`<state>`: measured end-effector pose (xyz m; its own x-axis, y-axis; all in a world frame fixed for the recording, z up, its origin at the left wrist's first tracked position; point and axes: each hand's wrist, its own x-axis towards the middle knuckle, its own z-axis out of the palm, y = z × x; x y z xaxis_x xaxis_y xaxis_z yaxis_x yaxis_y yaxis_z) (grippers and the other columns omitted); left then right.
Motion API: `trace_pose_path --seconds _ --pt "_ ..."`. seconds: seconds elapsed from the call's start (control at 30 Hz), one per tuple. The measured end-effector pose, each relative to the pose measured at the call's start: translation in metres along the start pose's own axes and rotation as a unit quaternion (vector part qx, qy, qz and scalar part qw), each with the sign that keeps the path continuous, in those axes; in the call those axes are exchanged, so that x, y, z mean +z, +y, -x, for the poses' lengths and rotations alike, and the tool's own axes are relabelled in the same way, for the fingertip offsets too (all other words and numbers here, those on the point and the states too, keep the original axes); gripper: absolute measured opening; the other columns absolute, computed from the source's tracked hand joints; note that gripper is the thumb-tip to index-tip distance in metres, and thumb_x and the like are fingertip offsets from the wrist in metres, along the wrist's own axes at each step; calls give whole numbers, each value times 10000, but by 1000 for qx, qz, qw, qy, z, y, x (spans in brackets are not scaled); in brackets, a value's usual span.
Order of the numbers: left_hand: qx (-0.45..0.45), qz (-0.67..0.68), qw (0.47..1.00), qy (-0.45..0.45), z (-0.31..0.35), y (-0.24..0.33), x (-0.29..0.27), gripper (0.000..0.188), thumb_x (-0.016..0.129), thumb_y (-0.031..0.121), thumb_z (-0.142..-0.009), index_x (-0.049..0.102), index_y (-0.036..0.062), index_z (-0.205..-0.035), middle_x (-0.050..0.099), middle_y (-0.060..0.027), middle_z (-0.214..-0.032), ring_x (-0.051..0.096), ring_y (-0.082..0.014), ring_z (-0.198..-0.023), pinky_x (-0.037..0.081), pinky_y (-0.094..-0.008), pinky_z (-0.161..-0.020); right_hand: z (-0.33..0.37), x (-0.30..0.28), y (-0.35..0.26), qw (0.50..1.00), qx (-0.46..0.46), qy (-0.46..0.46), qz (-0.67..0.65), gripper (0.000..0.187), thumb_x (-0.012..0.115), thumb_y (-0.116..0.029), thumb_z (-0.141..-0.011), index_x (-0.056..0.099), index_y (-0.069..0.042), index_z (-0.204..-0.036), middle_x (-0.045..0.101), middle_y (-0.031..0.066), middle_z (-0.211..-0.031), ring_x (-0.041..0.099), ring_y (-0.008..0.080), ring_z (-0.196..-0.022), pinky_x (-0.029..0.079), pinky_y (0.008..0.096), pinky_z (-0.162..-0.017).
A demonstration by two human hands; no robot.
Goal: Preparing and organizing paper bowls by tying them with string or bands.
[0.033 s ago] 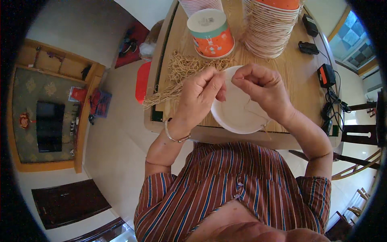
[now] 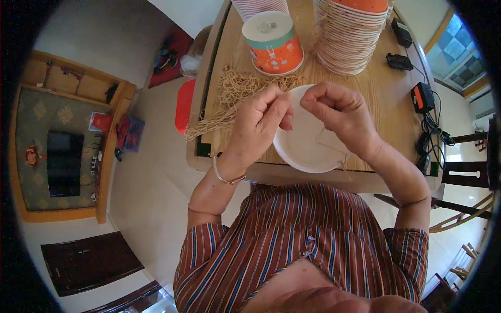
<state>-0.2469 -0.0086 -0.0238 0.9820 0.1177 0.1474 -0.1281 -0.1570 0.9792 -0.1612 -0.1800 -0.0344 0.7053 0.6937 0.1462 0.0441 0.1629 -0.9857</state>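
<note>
Clock centre: the round white container point(image 2: 297, 151), near the table's point(image 2: 383, 109) close edge, partly covered by both hands.
Left hand: at about 10 o'clock, fingers point(image 2: 282, 108) curled in narrowly over the container's side; whether the tips pinch anything, I cannot tell.
Right hand point(image 2: 339, 112): toward 2 o'clock, thumb and forefinger drawn close together, just beside the left; a grip on the strand cannot be made out.
Thin tan strand: runs below the right hand across the white surface to a small tuft point(image 2: 344, 157) at 4 o'clock on the rim.
Strand heap point(image 2: 237, 86): tangled, at 10 o'clock, its loose tail trailing past the left wrist.
Orange tub point(image 2: 276, 57): upside down at 11 o'clock, white base up, teal band beneath.
Nested stack point(image 2: 352, 44): at 1 o'clock, pale rims, tan fibres along its side.
Black adapter point(image 2: 422, 98): between 2 and 3 o'clock, orange label.
Black cables point(image 2: 430, 133): bundled at 3 o'clock.
Left wrist: a metal bangle point(image 2: 225, 178).
</note>
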Motion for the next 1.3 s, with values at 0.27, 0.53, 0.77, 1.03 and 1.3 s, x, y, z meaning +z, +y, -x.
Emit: trace_pose_path --seconds 0.27,0.53,0.77,1.03,1.3 --pt "19 -68 997 -23 4 1 -11 122 513 96 -980 548 2 -910 578 -22 -791 575 -75 -728 491 -249 -640 0 -7 2 997 55 -29 39 60 646 -113 -911 632 -55 -903 551 -78 -767 475 -2 -713 384 181 -592" --pt "109 -310 944 -37 8 11 -14 44 598 26 -876 565 -3 -874 572 -115 -807 593 -239 -744 478 -330 -669 10 -3 -24 904 -162 -42 393 283 644 -100 -841 566 -16 -1100 611 181 -954 602 413 -886 501 454 -779" --pt "149 -327 932 -55 8 12 -3 80 603 31 -848 552 15 -909 567 -149 -817 599 -330 -732 470 -400 -623 7 8 -3 982 12 -87 169 378 645 -73 -857 503 -25 -1203 667 137 -859 658 274 -713 540 362 -632" --pt "129 -314 939 -58 8 10 -7 69 619 -8 -831 573 10 -879 586 -134 -809 611 -278 -726 482 -348 -636 8 8 -4 976 146 -87 133 175 588 -33 -911 490 -38 -1056 609 42 -757 588 85 -608 500 232 -528" --pt "44 -218 973 -67 -2 -6 -14 66 641 20 -853 601 6 -903 613 -100 -809 612 -175 -712 487 -304 -642 8 2 17 957 -82 -39 275 92 619 -71 -903 542 -36 -939 607 43 -725 599 137 -593 492 284 -539"
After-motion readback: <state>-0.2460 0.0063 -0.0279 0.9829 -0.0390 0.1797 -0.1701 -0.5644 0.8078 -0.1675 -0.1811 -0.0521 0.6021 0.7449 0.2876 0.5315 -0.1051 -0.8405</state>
